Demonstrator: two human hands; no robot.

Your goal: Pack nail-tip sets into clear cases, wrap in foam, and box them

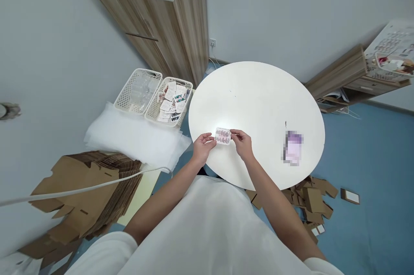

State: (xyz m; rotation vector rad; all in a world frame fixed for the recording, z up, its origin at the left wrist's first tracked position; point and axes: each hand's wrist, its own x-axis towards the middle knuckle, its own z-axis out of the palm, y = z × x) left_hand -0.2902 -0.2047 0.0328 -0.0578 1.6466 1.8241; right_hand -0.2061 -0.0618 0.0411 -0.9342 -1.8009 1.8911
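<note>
A small clear case of pinkish press-on nails (223, 136), set in two rows, is held level over the near left part of the round white table (258, 93). My left hand (203, 147) pinches its left edge between thumb and fingers. On the opposite edge, the fingers of my right hand (242, 143) are closed as well. Whether the case touches the tabletop I cannot tell.
Two white plastic baskets (137, 104) stand left of the table, one holding nail cards (170, 104). White wrapping sheets (139, 132) and flattened cardboard boxes (87, 193) lie nearer. A blurred purple item (293, 147) is on the table's right; folded boxes (312, 199) lie on the floor.
</note>
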